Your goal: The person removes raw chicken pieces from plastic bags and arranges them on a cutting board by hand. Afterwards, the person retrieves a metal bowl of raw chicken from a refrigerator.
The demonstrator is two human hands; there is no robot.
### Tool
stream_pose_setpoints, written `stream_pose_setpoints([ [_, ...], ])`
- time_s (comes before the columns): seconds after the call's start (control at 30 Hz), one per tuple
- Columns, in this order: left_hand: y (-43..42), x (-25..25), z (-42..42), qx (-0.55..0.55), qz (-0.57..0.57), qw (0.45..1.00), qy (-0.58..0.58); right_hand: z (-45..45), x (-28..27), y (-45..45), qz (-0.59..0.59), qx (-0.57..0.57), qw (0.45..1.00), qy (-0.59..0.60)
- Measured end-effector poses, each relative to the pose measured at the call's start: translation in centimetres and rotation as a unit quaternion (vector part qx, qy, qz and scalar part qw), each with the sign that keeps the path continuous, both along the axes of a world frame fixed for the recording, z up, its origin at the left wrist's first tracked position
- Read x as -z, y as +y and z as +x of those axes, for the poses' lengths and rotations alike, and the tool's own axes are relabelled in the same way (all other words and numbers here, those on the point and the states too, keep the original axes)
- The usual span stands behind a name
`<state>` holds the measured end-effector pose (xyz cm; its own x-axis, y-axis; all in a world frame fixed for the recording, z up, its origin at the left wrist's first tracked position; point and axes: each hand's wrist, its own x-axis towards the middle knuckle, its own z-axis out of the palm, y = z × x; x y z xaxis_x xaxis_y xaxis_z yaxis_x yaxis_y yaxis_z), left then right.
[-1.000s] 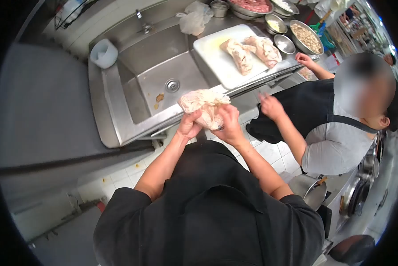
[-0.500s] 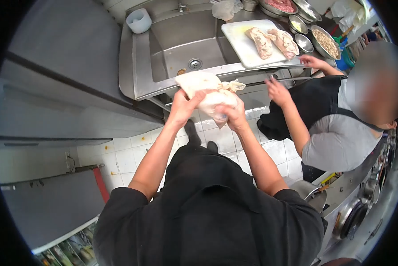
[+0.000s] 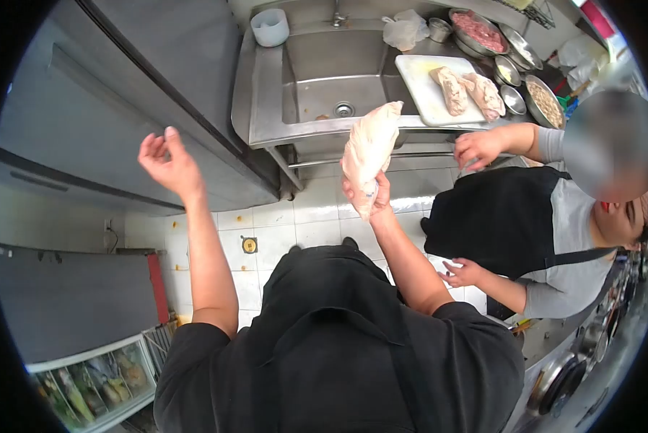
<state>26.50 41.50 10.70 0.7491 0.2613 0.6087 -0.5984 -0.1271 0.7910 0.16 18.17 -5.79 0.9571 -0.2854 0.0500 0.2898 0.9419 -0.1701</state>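
Observation:
My right hand (image 3: 379, 196) grips the lower end of a pale, plastic-wrapped bundle (image 3: 371, 148), held upright over the floor in front of the sink. Raised at the left before the grey cabinet doors, my left hand (image 3: 171, 164) is off the bundle, its fingers loosely curled and apart, with nothing in it. Two similar pale bundles, one (image 3: 452, 92) beside the other (image 3: 485, 97), lie on a white cutting board (image 3: 423, 97) right of the sink.
A steel sink (image 3: 331, 94) has a white container (image 3: 270, 29) at its left corner. Bowls of pink meat (image 3: 477, 32) and beige pieces (image 3: 545, 102) stand behind the board. A co-worker in a black apron (image 3: 493, 216) stands at the right. Grey cabinets (image 3: 122, 108) line the left.
My left hand has let go of the bundle and moved left. The bundle has turned upright in my right hand. The view has shifted left, and the co-worker's hands have moved.

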Motion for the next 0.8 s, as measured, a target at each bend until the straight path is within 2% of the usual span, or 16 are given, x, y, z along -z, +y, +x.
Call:
stream_pose_setpoints([
  [0.07,1.3,-1.2,1.4,0.024,-0.009,0.999,0.033,0.5,-0.5,-0.6,-0.031,0.045,0.998,0.011],
  [0.13,3.4,-0.9,3.6,0.089,0.002,0.994,0.067,1.0,-0.2,-1.8,-0.008,0.125,0.976,0.176],
  [0.23,5.0,-1.3,4.6,0.118,0.008,0.992,0.034,1.5,1.2,-5.5,-0.052,0.246,0.954,0.161],
  [0.27,5.7,-1.5,5.1,0.120,0.012,0.992,0.030,0.9,0.0,-6.1,-0.074,0.311,0.921,0.223],
  [0.3,6.4,-1.7,5.6,0.119,0.017,0.992,0.025,0.6,0.1,-7.3,-0.072,0.323,0.918,0.221],
  [0.37,7.3,-2.0,6.2,0.142,0.034,0.989,0.039,0.3,1.2,-9.7,-0.152,0.433,0.842,0.283],
  [0.4,7.8,-1.7,6.9,0.180,0.052,0.981,0.042,0.3,1.3,-10.8,-0.148,0.442,0.838,0.283],
  [0.47,7.7,-1.5,7.2,0.212,0.063,0.974,0.048,-0.1,0.9,-13.2,-0.220,0.520,0.754,0.335],
  [0.5,7.8,-1.3,7.0,0.220,0.061,0.972,0.047,-0.1,0.8,-15.2,-0.219,0.527,0.749,0.336],
  [0.57,7.6,-0.9,7.1,0.187,0.070,0.979,0.039,0.6,0.9,-20.1,-0.313,0.540,0.656,0.425],
  [0.6,7.3,-0.8,7.1,0.190,0.067,0.979,0.033,0.5,0.2,-22.5,-0.369,0.510,0.618,0.471],
  [0.63,7.1,-0.8,6.6,0.163,0.046,0.984,0.050,0.6,0.3,-24.9,-0.366,0.512,0.619,0.470],
  [0.7,6.4,-0.3,6.0,0.111,0.016,0.991,0.067,1.0,0.8,-30.6,-0.505,0.396,0.523,0.560],
  [0.73,6.5,0.5,6.5,0.105,0.006,0.993,0.054,1.0,1.4,-32.5,-0.620,0.347,0.380,0.592],
  [0.77,6.5,1.2,6.9,0.097,-0.003,0.994,0.042,1.3,2.5,-34.5,-0.624,0.344,0.379,0.590],
  [0.8,6.2,1.4,6.6,0.080,-0.020,0.995,0.047,2.0,4.3,-35.9,-0.583,0.340,0.356,0.646],
])
